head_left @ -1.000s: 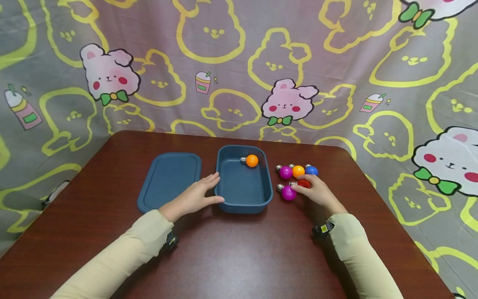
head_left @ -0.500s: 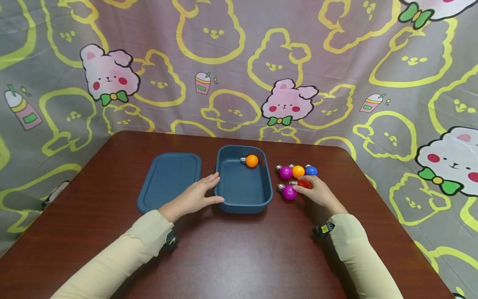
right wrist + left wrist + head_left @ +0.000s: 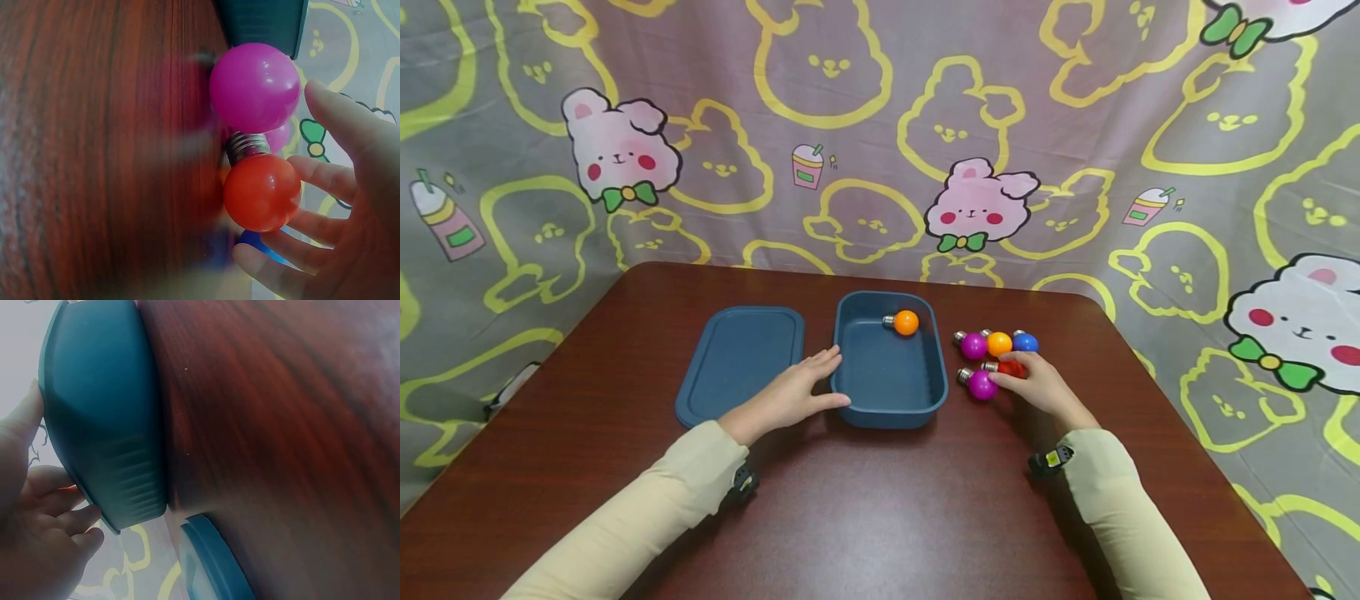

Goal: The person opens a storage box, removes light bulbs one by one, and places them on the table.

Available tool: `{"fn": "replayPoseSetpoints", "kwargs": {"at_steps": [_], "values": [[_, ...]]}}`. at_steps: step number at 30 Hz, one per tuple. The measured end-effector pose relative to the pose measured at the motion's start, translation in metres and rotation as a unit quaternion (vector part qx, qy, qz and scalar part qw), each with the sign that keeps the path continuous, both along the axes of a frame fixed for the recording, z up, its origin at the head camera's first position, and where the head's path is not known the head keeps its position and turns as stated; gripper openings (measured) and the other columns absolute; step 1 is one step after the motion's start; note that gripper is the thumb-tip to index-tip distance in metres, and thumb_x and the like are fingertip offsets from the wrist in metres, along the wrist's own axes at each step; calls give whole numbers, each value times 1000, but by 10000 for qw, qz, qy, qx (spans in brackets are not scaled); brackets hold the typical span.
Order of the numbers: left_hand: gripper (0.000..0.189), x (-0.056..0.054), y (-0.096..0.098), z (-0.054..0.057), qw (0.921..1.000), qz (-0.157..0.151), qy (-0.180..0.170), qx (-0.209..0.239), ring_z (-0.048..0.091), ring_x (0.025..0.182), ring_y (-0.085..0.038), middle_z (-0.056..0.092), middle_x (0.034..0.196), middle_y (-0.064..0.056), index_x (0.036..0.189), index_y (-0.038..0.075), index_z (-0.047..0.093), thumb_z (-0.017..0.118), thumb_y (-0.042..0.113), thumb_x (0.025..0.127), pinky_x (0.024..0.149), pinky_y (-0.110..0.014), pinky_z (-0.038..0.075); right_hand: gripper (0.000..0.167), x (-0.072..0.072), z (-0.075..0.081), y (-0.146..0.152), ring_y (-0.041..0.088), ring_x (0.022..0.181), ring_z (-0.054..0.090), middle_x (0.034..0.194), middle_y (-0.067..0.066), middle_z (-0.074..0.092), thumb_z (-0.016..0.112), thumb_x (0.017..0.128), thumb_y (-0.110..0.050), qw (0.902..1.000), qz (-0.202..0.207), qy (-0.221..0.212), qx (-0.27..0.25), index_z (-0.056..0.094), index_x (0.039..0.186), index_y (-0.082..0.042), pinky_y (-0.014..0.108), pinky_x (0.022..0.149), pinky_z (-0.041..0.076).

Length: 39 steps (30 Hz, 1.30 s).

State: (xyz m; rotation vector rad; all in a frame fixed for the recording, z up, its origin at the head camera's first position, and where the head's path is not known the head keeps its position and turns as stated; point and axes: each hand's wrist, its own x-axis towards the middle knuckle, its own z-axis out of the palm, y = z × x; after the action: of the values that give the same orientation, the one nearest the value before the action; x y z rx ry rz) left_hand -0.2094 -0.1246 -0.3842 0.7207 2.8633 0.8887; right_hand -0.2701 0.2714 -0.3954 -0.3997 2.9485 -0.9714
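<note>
My left hand [image 3: 782, 400] rests with spread fingers against the left rim of a dark blue plastic box [image 3: 887, 419]. One orange light bulb [image 3: 907, 323] lies inside the box near its back wall. To the right, my right hand [image 3: 1041, 385] hovers low over a group of coloured bulbs. Its fingers lie about a red bulb [image 3: 262, 192] and seem to touch it, while the thumb is beside the nearer purple bulb [image 3: 255, 86]. Just behind are another purple bulb [image 3: 974, 346], an orange bulb [image 3: 999, 343] and a blue bulb [image 3: 1026, 342], partly hidden by the hand.
A flat blue lid [image 3: 745, 358] lies left of the box, partly behind my left hand. The brown wooden table [image 3: 865, 508] is backed by a cartoon-patterned curtain [image 3: 850, 150].
The nearer purple bulb has shifted slightly away from me and to the right. Both hands and the box have stayed almost still.
</note>
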Motion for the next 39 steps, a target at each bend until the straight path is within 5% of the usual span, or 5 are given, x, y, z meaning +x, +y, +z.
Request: {"fn": "replayPoseSetpoints", "kwargs": {"at_steps": [39], "values": [[76, -1, 2, 2, 10000, -2, 20, 33, 19, 135, -30, 21, 149, -11, 141, -1, 31, 63, 40, 86, 104, -50, 20, 58, -5, 2, 5, 35, 105, 44, 118, 22, 50, 69, 81, -41, 9999, 7, 111, 15, 55, 120, 1, 51, 87, 40]]}}
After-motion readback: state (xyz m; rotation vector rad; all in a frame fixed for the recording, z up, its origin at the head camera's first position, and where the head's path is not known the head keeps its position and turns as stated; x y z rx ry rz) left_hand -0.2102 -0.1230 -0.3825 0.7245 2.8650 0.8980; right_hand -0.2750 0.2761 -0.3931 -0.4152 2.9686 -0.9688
